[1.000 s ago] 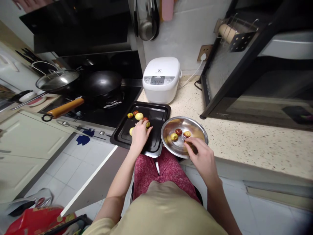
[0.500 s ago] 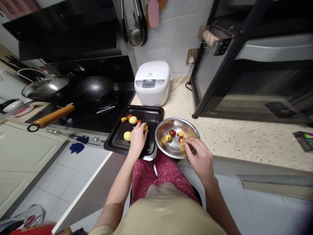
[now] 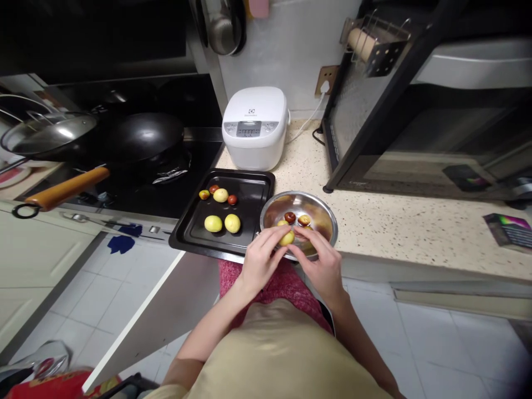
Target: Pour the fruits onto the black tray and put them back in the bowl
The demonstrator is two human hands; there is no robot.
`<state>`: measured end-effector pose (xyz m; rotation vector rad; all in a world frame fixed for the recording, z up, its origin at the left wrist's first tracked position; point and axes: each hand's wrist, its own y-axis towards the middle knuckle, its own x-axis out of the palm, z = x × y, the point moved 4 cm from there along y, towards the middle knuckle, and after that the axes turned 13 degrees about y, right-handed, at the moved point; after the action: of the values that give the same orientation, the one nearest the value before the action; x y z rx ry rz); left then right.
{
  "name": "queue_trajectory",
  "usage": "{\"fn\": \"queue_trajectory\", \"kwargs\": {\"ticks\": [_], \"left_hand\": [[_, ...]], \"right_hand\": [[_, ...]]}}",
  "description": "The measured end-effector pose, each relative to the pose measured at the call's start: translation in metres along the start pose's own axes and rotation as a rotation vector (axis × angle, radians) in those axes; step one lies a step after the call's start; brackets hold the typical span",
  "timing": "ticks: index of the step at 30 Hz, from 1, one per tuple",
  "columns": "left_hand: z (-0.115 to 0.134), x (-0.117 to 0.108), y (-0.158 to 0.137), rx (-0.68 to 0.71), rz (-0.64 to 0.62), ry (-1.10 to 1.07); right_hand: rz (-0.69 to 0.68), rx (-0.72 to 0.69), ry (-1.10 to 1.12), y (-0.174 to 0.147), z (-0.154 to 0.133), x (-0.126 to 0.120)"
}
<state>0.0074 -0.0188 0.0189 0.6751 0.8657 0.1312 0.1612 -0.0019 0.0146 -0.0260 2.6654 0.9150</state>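
Over the steel bowl, my left hand pinches a small yellow-green jujube between thumb and fingertips. The fingertips of my right hand close on its right side, so both hands hold it. In the bowl lie a dark red jujube and a red-and-yellow one; others are partly hidden behind my fingers. The black baking tray to the left carries two yellow-green jujubes, a paler one and several small reddish ones.
A white rice cooker stands behind the tray. A wok with a wooden handle is on the stove at left. A dark oven on a rack is at right, and a small dark box lies on the counter.
My left hand has lifted a yellow-green jujube off the tray and moved right, over the bowl. My right hand has left the bowl's jujubes and moved left to meet it.
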Motion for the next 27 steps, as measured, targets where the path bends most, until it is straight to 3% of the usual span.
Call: {"fn": "queue_trajectory", "kwargs": {"ticks": [6,13,20,24,27], "left_hand": [[-0.002,0.006,-0.006,0.064,0.039,0.001],[-0.014,0.002,0.000,0.062,-0.044,0.049],[-0.030,-0.012,0.007,0.202,-0.200,0.191],[-0.035,-0.016,0.007,0.253,-0.325,0.204],[-0.036,-0.016,0.006,0.253,-0.347,0.212]], "right_hand": [[0.015,0.013,0.069,-0.001,-0.008,0.005],[-0.013,0.085,0.019,0.007,0.009,0.001],[-0.240,0.213,-0.047,0.015,0.040,0.007],[-0.350,0.290,-0.114,0.020,0.044,0.017],[-0.419,0.310,-0.130,0.024,0.044,0.022]]}}
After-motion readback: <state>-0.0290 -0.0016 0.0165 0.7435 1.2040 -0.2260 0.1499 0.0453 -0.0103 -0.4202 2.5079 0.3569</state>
